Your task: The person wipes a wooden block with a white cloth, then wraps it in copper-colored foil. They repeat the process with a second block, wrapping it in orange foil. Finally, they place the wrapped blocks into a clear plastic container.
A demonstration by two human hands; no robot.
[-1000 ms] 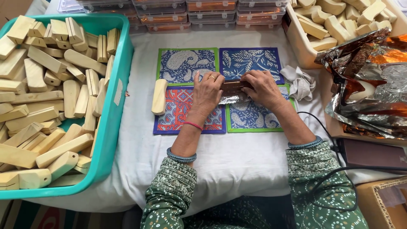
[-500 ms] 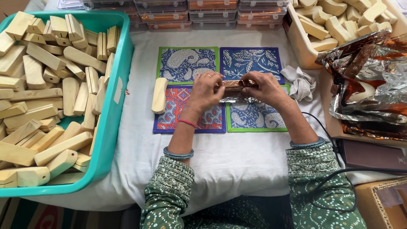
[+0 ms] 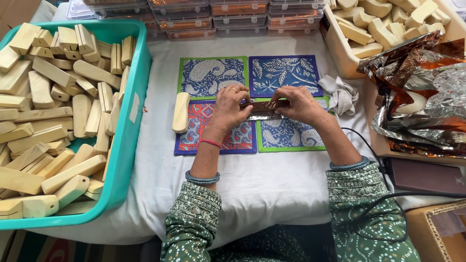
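Note:
My left hand (image 3: 230,106) and my right hand (image 3: 297,104) both grip a long block wrapped in coppery-brown foil (image 3: 264,105), one hand at each end. They hold it level just above four patterned mats (image 3: 284,73) in blue, red and green that lie on the white cloth. A bare pale wooden block (image 3: 181,112) lies on the cloth left of my left hand, at the mats' edge. The ends of the foil-wrapped block are hidden under my fingers.
A teal bin (image 3: 127,145) full of pale wooden blocks fills the left. A tan tray (image 3: 340,48) of more blocks sits at the back right, crumpled foil sheets (image 3: 422,97) at the right, a grey rag (image 3: 342,92) beside the mats, clear lidded boxes (image 3: 194,12) behind, a black cable (image 3: 388,199) near my right sleeve.
Both hands have lifted the foil-wrapped block slightly and shifted their fingers along it; the foil looks tighter around the block. Nothing else has moved.

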